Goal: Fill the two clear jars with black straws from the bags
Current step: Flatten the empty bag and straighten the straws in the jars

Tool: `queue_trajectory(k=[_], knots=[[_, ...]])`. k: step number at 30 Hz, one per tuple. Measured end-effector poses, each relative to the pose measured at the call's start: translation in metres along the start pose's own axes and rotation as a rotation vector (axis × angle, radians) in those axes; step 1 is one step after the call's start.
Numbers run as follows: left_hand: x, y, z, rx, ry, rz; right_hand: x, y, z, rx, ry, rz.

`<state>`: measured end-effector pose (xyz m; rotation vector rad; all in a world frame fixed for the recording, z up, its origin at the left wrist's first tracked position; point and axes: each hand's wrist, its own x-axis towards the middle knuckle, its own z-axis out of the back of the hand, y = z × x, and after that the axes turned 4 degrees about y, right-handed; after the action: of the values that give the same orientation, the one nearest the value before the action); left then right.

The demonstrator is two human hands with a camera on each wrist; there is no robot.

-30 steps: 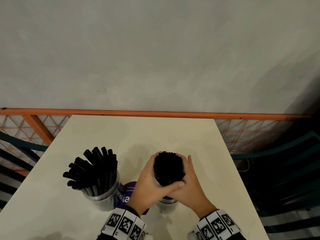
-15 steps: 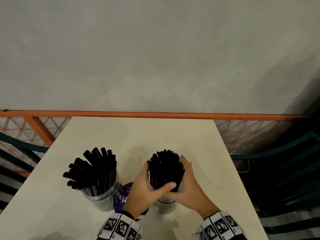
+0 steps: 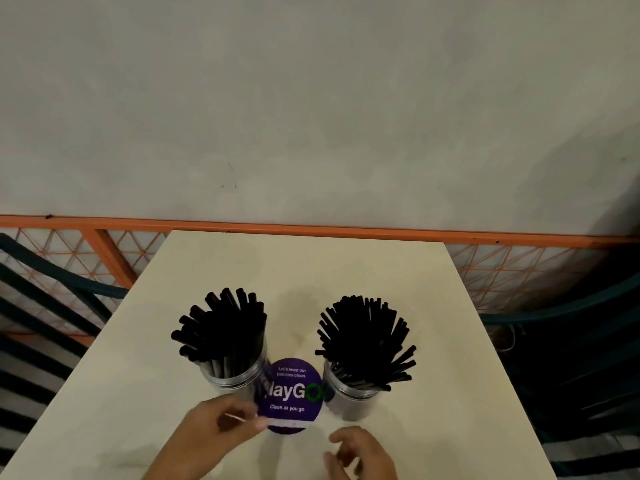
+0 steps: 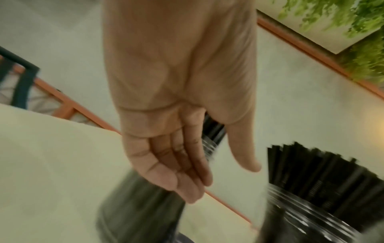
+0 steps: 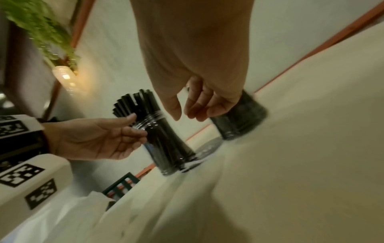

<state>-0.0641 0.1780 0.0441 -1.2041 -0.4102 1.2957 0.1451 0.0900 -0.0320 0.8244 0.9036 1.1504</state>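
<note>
Table (image 3: 346, 271), cream-topped, carrying both clear jars well apart, one toward each side, probably so each hand can serve its own.

Left jar (image 3: 235, 379) standing upright, packed with thick black straws (image 3: 221, 334); long axes running near vertical, lower ends down in the jar, open tips pointing up and leaning slightly to the left and away.

Right jar (image 3: 349, 400) also standing upright, holding thinner straws (image 3: 367, 337); these fanning outward like a brush, with the tips splaying most to the right, likely because nothing is binding the bundle above the rim.

Both jars looking full, so judging the filling as done or nearly so.

Left hand (image 3: 221, 431) hovering just beside the left jar's near wall, fingers straight and close together, gripping nothing; perhaps lining up to steady or shift that jar.

Right hand (image 3: 360, 452) hanging near the right jar without touching it, fingers loosely curled and empty.

Purple round sticker (image 3: 294, 393) lying flat between the jars, partly hidden behind both.
</note>
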Motion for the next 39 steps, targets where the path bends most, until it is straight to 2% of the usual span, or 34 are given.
queue_trajectory(k=[2,5,8,10,13,16,19,22,26,32,36,39], knots=[[-0.004,0.007,0.02,0.044,-0.08,0.086,0.009,0.027,-0.011,-0.03,0.103,0.091],[-0.004,0.01,0.043,0.038,-0.146,0.101,0.028,0.064,-0.025,-0.004,0.1,0.201],[0.004,0.005,0.059,-0.029,-0.175,-0.052,0.049,0.096,-0.035,0.037,0.147,0.203],[0.013,-0.002,0.064,-0.057,-0.128,-0.169,0.062,0.118,-0.036,0.032,0.176,0.233],[0.026,-0.014,0.064,-0.129,-0.029,-0.251,0.08,0.142,-0.039,0.134,0.261,0.344],[0.037,-0.027,0.056,-0.177,-0.02,-0.327,0.097,0.151,-0.054,0.067,0.257,0.36],[0.043,-0.028,0.052,-0.243,-0.08,-0.396,0.108,0.15,-0.062,0.067,0.248,0.342],[0.041,-0.019,0.058,-0.281,-0.076,-0.405,0.109,0.144,-0.054,0.096,0.238,0.34],[0.04,-0.003,0.073,-0.195,-0.067,-0.374,0.104,0.131,-0.047,0.095,0.296,0.32],[0.046,-0.018,0.068,-0.189,0.002,-0.423,0.114,0.138,-0.063,0.035,0.256,0.397],[0.049,-0.017,0.061,-0.231,-0.082,-0.425,0.119,0.152,-0.065,0.023,0.199,0.404],[0.05,-0.013,0.061,-0.265,-0.097,-0.404,0.12,0.149,-0.064,0.024,0.198,0.384]])
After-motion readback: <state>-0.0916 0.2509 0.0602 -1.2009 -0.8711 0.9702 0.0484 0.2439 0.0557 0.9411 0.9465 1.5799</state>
